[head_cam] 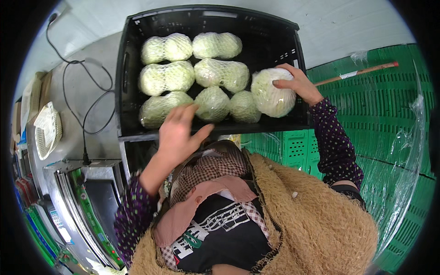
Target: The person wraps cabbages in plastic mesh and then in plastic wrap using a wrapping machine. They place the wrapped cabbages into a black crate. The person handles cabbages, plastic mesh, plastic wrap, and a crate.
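A black plastic crate [209, 133] holds several pale green cabbages [166, 78], each wrapped in white mesh netting and shiny clear film. They lie in rows from the left wall toward the right. At the right end of the crate, my right hand [298, 84] grips a round netted cabbage [273, 98], thumb on top and fingers around its far side. My left hand [180, 135], slightly blurred, is over the crate's front edge beside the front-left cabbage [161, 107]. Its thumb stands apart from the fingers and it holds nothing; whether the fingertips touch that cabbage I cannot tell.
Left of the crate, a black power cable [74, 99] loops over a metal surface, near a small white basket [48, 132]. A metal-cased machine with a green panel [92, 213] sits lower left. Green plastic crates [374, 113] in clear film are stacked at right, with a wooden stick [369, 69].
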The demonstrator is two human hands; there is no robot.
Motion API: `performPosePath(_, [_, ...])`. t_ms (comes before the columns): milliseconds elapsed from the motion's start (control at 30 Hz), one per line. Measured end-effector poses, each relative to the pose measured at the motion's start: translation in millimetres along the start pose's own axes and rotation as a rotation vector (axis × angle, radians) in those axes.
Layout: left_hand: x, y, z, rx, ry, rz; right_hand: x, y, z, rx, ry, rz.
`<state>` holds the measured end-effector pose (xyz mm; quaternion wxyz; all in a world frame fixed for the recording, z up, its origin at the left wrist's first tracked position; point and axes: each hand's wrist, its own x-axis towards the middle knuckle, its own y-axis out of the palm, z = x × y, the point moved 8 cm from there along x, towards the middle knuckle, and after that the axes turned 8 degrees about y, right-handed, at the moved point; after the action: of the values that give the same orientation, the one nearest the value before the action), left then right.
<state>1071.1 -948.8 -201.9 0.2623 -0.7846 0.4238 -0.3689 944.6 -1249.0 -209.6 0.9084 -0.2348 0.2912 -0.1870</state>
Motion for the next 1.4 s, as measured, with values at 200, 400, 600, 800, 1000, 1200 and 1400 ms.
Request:
performPosePath(200, [104, 181, -20, 0.071, 0.254, 0.504, 26, 13, -58, -0.941, 0.249, 0.001])
performPosePath(400, [80, 262, 8, -0.021, 0.32, 0.828, 39, 38, -86, -0.874, 0.185, -0.055])
performPosePath(600, [79, 270, 3, -0.054, 0.296, 0.839, 84, 64, -194, -0.652, 0.323, 0.216])
performPosePath(800, [71, 231, -2, 0.038, 0.33, 0.75, 77, 41, -98, -0.844, -0.062, -0.027])
performPosePath(1000, [43, 169, 14, -0.108, 0.051, 0.653, 108, -42, -26, -0.885, -0.426, -0.215])
performPosePath(1200, [21, 108, 24, 0.019, 0.139, 0.007, 125, -22, -36, -0.755, -0.488, -0.277])
performPosePath(1400, [-31, 81, 19, 0.291, 0.028, -0.177, 186, -140, -119, -0.722, -0.57, -0.793])
